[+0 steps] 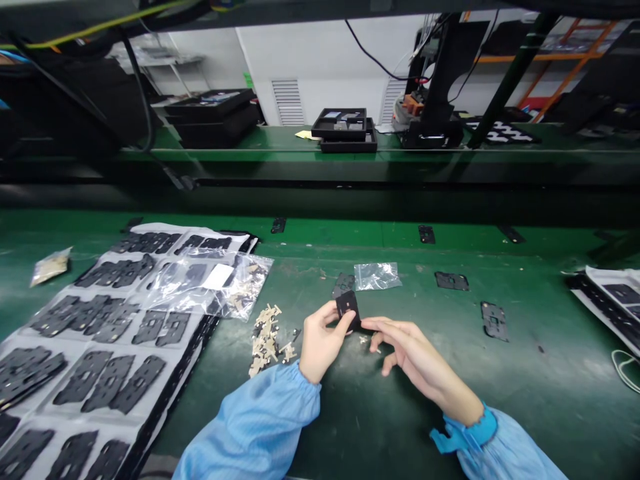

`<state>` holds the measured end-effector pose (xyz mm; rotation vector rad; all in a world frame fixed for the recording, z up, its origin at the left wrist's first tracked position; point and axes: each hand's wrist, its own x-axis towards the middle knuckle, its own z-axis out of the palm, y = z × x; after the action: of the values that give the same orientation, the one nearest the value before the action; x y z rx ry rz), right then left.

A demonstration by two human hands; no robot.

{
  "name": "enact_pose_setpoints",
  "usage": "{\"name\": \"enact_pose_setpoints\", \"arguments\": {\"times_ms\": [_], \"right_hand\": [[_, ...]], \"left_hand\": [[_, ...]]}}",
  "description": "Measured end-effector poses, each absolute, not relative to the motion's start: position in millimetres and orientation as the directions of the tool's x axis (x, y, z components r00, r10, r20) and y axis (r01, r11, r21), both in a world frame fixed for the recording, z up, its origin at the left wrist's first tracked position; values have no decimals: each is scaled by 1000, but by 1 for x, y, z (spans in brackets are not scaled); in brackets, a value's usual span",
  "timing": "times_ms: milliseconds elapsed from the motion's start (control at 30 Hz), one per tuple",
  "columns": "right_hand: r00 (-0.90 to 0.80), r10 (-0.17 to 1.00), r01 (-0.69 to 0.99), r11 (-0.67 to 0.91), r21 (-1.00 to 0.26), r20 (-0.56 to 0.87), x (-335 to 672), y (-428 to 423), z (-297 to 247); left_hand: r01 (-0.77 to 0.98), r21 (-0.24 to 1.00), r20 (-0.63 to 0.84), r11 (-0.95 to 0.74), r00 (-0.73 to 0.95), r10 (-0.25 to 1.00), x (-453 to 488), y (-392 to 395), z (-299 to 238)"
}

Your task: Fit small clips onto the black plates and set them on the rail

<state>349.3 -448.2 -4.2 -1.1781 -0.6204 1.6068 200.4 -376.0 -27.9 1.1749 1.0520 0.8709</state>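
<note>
Between the thumb and fingers of my left hand [323, 339] is a small flat black plate [349, 309], held up off the bench. My right hand [407, 350] is just to its right, fingers spread, with the index fingertip at the plate's lower right edge; whether it touches I cannot tell. A loose pile of small beige and black pieces [265, 339] lies left of my left hand. Behind the held plate, another dark plate [343, 285] rests on the green bench, beside a clear plastic bag [377, 275].
On the left, a white compartment tray [145, 333] carries many black plates, with a clear bag of small pieces [245, 287] across it. Single black plates [495, 321] lie to the right. A second tray [613, 287] stands at the right edge. Black boxes [345, 127] sit on the shelf.
</note>
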Motion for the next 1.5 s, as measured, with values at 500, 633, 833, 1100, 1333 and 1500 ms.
{"name": "enact_pose_setpoints", "arguments": {"times_ms": [500,633,833,1100,1333,1500], "right_hand": [[89,906,-303,-370,-878,-413,353,-443,-15],[107,895,-303,-385,-872,-433,351,-442,-17],[139,891,-321,-373,-870,-433,348,-441,-19],[-124,873,-529,-461,-713,-473,350,-444,-18],[-148,937,-667,-330,-668,-315,339,-445,-13],[39,971,-476,-191,-859,-237,331,-446,-13]], "left_hand": [[-26,960,-245,277,391,887,199,-376,-23],[-27,952,-266,304,413,871,200,-376,-21],[-61,925,-308,375,458,834,198,-375,-15],[-198,831,-343,520,552,760,197,-377,-11],[-355,754,-305,553,556,773,203,-384,-10],[-344,830,-237,439,495,836,200,-385,-7]]}}
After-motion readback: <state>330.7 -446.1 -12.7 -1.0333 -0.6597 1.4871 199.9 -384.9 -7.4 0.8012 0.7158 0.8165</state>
